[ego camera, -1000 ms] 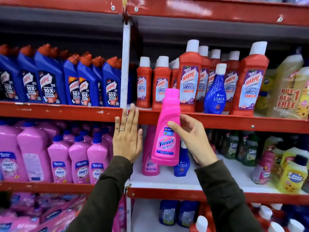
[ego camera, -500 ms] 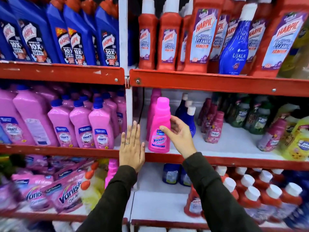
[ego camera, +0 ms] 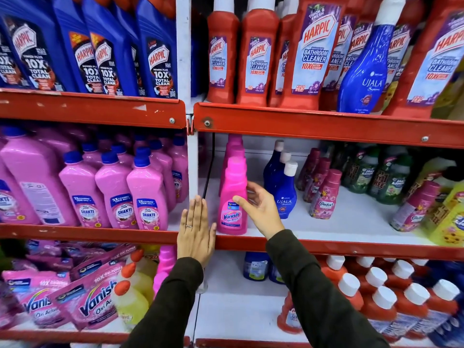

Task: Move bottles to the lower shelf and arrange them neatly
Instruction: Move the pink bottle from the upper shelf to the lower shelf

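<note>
A pink Vanish bottle (ego camera: 232, 194) stands upright at the front left of the white shelf (ego camera: 339, 222), with more pink bottles (ego camera: 235, 146) lined up behind it. My right hand (ego camera: 262, 209) is at its right side, fingers spread; the thumb and index fingertip touch the bottle loosely. My left hand (ego camera: 195, 232) lies flat against the white upright post (ego camera: 192, 159), left of the bottle, holding nothing. A blue Ujala bottle (ego camera: 364, 71) stands among red Harpic bottles (ego camera: 311, 54) on the shelf above. Three more Ujala bottles (ego camera: 285, 189) stand right of my hand.
Pink Comfort bottles (ego camera: 325, 197) and green bottles (ego camera: 361, 174) fill the same shelf further right. Pink Shakti bottles (ego camera: 148, 192) crowd the left bay, with blue Harpic bottles (ego camera: 155, 46) above. White-capped red bottles (ego camera: 376, 297) and Vanish pouches (ego camera: 95, 300) lie below.
The pink Vanish bottle came down from in front of the upper shelf onto the shelf below. My right hand's grip has loosened, and my left hand has stayed on the post.
</note>
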### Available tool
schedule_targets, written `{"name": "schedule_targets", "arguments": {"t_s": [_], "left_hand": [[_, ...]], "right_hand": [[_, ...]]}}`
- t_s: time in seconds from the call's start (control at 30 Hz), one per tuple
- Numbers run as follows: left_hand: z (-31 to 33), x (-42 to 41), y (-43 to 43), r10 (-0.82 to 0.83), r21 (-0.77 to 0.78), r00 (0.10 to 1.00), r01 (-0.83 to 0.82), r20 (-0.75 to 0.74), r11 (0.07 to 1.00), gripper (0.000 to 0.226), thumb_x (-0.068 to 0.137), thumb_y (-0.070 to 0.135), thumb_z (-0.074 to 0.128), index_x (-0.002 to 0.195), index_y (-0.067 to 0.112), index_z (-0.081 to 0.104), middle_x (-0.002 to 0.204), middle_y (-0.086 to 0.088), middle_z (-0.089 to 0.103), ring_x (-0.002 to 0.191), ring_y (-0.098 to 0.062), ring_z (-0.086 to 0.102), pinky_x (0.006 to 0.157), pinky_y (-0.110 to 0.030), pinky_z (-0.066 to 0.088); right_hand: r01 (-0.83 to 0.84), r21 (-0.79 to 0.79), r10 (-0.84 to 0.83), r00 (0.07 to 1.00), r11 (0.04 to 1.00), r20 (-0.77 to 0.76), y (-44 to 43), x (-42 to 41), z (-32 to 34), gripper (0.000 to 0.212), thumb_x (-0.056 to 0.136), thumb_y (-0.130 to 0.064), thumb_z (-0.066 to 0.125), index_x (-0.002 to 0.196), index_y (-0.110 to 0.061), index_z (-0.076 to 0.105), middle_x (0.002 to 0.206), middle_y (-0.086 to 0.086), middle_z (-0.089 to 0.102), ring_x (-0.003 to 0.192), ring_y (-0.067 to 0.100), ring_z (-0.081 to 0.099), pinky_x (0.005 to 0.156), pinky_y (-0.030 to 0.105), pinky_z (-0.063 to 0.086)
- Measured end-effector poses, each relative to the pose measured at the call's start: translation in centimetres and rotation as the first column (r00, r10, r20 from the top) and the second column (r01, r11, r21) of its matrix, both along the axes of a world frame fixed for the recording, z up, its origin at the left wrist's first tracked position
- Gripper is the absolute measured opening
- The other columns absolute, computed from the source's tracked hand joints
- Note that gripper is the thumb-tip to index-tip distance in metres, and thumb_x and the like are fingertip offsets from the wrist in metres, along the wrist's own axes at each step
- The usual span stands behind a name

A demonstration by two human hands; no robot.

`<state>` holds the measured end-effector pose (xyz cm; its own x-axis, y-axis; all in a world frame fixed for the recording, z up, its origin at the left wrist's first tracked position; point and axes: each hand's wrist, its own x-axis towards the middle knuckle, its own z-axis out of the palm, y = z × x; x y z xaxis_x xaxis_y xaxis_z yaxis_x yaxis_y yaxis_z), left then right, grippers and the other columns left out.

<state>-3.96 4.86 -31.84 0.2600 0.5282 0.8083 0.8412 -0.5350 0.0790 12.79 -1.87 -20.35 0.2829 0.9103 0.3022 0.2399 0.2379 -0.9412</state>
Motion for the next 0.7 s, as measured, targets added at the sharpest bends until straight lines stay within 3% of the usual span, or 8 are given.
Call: {"name": "schedule_targets", "arguments": {"t_s": [0.2,0.43,0.57,0.7], "left_hand": [[-0.2,0.06,0.18,0.02,-0.001,1.0,-0.02,-0.001,1.0,0.079,0.099,0.032,0.03,0.159,0.004,-0.013,0.168,-0.014,-0.023,0.157,-0.022,-0.017,0.128,-0.038,-0.006],[-0.11,0.06,0.14,0.012,-0.003,1.0,-0.012,0.009,1.0,0.078,0.098,0.029,0.029,0.159,0.004,-0.012,0.168,-0.014,-0.022,0.157,-0.022,-0.016,0.128,-0.038,-0.006],[-0.08,0.08,0.05,0.031,0.007,1.0,-0.031,0.003,0.999,0.077,0.097,0.025,0.028,0.159,0.002,-0.013,0.167,-0.015,-0.023,0.157,-0.023,-0.018,0.127,-0.039,-0.006],[-0.06,0.09,-0.01,0.035,-0.003,0.999,-0.035,0.0,0.999,0.077,0.097,0.025,0.027,0.159,0.002,-0.013,0.167,-0.015,-0.025,0.156,-0.023,-0.019,0.127,-0.039,-0.004]], "right_hand": [[-0.015,0.006,0.015,1.0,1.0,0.026,0.45,0.56,-0.24,0.054,0.09,-0.016,0.073,0.139,-0.004,0.055,0.127,0.012,0.07,0.114,0.019,0.067,0.092,0.017,0.055],[-0.031,0.01,0.03,0.998,0.999,0.058,0.6,0.84,-0.29,0.054,0.091,-0.02,0.071,0.141,-0.005,0.054,0.126,0.007,0.071,0.112,0.012,0.067,0.089,0.013,0.054],[-0.031,0.013,0.03,0.998,0.999,0.049,0.66,0.77,-0.54,0.055,0.092,-0.019,0.071,0.142,-0.005,0.053,0.13,0.011,0.068,0.119,0.021,0.066,0.091,0.015,0.055],[-0.028,0.008,0.027,0.998,1.0,0.049,0.61,0.6,-0.73,0.056,0.093,-0.021,0.07,0.144,-0.007,0.051,0.133,0.01,0.067,0.123,0.022,0.064,0.102,0.025,0.053]]}}
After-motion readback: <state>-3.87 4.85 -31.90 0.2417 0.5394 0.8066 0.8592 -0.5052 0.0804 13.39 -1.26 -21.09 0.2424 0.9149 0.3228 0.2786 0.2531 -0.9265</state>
